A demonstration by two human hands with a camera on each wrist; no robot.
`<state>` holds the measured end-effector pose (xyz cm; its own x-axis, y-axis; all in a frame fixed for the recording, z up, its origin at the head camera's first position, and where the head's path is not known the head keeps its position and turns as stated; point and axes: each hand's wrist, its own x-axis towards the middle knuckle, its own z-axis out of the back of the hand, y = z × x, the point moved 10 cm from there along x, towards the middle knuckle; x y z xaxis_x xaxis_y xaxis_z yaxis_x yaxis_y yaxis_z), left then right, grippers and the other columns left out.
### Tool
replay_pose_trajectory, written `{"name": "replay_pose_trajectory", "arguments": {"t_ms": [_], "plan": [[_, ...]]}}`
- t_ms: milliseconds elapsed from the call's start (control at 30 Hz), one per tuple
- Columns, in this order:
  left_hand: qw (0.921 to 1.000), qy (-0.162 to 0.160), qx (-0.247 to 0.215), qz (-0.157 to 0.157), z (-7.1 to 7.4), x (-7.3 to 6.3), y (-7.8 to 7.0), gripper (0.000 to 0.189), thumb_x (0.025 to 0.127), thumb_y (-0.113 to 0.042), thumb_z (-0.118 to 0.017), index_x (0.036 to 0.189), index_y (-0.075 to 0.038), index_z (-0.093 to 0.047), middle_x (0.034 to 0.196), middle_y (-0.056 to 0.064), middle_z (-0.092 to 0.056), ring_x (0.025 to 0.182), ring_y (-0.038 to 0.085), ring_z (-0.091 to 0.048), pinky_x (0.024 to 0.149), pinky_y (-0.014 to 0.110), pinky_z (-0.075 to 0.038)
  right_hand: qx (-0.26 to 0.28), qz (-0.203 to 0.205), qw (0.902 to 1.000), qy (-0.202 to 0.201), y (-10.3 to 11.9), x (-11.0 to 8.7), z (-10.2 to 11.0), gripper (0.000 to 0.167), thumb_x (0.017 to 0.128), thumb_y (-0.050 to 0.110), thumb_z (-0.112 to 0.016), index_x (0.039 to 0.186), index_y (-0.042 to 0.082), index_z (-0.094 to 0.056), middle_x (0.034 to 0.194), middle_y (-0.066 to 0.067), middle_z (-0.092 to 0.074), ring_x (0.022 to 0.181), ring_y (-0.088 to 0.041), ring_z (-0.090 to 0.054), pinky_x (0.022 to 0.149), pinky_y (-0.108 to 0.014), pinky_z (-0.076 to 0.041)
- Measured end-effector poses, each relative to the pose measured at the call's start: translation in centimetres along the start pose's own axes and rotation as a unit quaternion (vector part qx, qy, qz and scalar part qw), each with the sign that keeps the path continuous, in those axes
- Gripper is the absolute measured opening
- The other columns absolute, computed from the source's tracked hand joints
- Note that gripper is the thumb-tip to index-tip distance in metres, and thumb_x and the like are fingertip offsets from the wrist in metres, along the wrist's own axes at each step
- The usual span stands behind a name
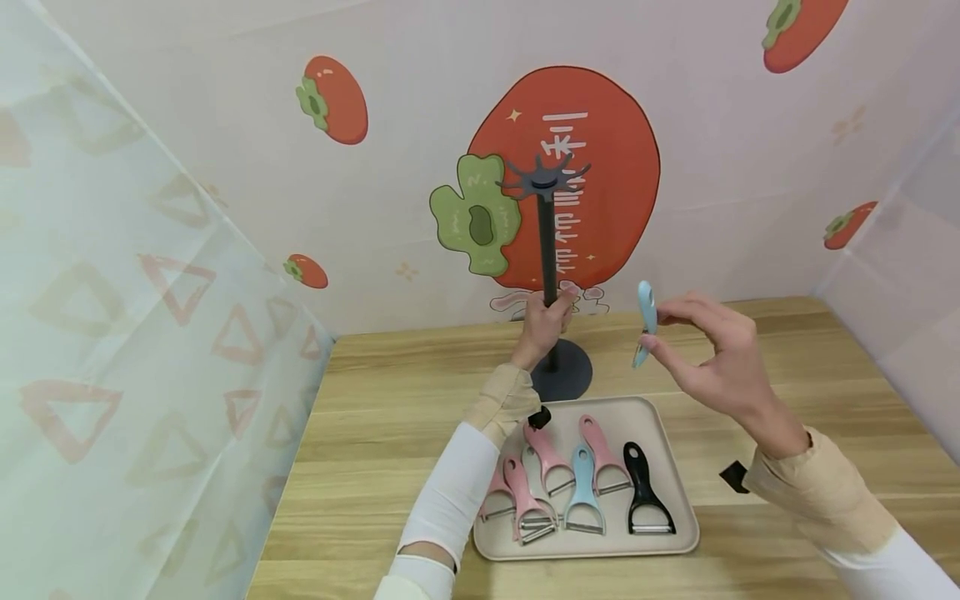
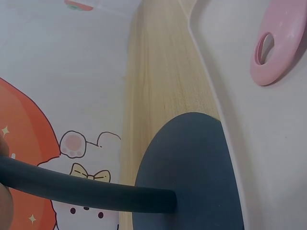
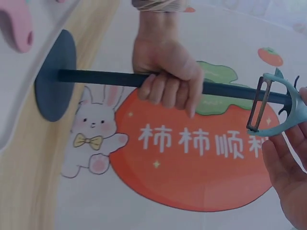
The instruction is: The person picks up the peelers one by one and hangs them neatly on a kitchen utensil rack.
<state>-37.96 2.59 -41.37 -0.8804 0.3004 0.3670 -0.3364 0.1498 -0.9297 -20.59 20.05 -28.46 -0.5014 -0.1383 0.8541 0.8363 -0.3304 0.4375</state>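
Note:
My left hand (image 1: 543, 327) grips the dark pole of a utensil stand (image 1: 547, 242), whose top spreads into several hooks and whose round base (image 1: 564, 377) sits on the table. To its right, my right hand (image 1: 716, 354) holds a light-blue peeler (image 1: 646, 321) up in the air between thumb and fingers. In the right wrist view the blade end of this peeler (image 3: 261, 103) points toward the pole, and my left fingers (image 3: 168, 91) wrap round the pole. The hooks carry nothing.
A beige tray (image 1: 585, 546) lies in front of the stand. In it are several pink peelers (image 1: 525, 496), a light-blue peeler (image 1: 583, 492), a whitish one (image 1: 532, 471) and a black one (image 1: 647, 492). A persimmon-printed backdrop (image 1: 405, 208) rises behind the wooden table (image 1: 375, 433).

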Motion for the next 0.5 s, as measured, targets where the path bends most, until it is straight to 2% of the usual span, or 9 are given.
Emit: {"name": "replay_pose_trajectory", "arguments": {"t_ms": [33, 100, 200, 500], "plan": [[1.0, 0.0, 0.001, -0.001, 0.0, 0.0, 0.0, 0.054, 0.11, -0.012, -0.054, 0.057, -0.009, -0.044, 0.048, -0.008, -0.037, 0.038, 0.013, -0.033, 0.042, 0.028, -0.026, 0.006, -0.005, 1.0, -0.003, 0.0, 0.3, 0.0, 0.027, 0.084, 0.005, -0.085, 0.104, -0.011, -0.075, 0.095, -0.01, -0.074, 0.097, -0.002, -0.07, 0.094, -0.016, -0.055], [1.0, 0.0, 0.002, -0.004, 0.1, 0.0, -0.1, 0.055, 0.11, -0.014, -0.054, 0.057, -0.01, -0.044, 0.049, -0.007, -0.038, 0.038, 0.014, -0.033, 0.042, 0.028, -0.026, 0.02, -0.02, 0.9996, -0.003, -0.2, 0.8, -0.1, 0.031, 0.075, -0.011, -0.083, 0.105, -0.011, -0.075, 0.099, -0.005, -0.075, 0.098, -0.003, -0.072, 0.095, -0.018, -0.056], [1.0, -0.002, 0.003, -0.004, 0.2, -0.1, 0.0, 0.055, 0.11, -0.016, -0.055, 0.057, -0.011, -0.044, 0.049, -0.007, -0.038, 0.038, 0.015, -0.033, 0.042, 0.028, -0.026, 0.034, -0.038, 0.9987, -0.003, -0.4, 1.7, -0.4, 0.041, 0.069, -0.022, -0.08, 0.108, -0.011, -0.075, 0.104, 0.002, -0.074, 0.099, -0.005, -0.074, 0.094, -0.02, -0.057], [1.0, 0.0, -0.002, 0.001, 0.0, -0.1, 0.0, 0.054, 0.11, -0.007, -0.052, 0.057, -0.006, -0.044, 0.048, -0.004, -0.038, 0.039, 0.016, -0.033, 0.042, 0.029, -0.025, 0.041, -0.042, 0.9979, -0.029, -0.3, 4.0, -1.0, 0.037, 0.073, -0.019, -0.081, 0.108, -0.009, -0.076, 0.101, 0.0, -0.074, 0.097, -0.01, -0.074, 0.091, -0.021, -0.059]]}}
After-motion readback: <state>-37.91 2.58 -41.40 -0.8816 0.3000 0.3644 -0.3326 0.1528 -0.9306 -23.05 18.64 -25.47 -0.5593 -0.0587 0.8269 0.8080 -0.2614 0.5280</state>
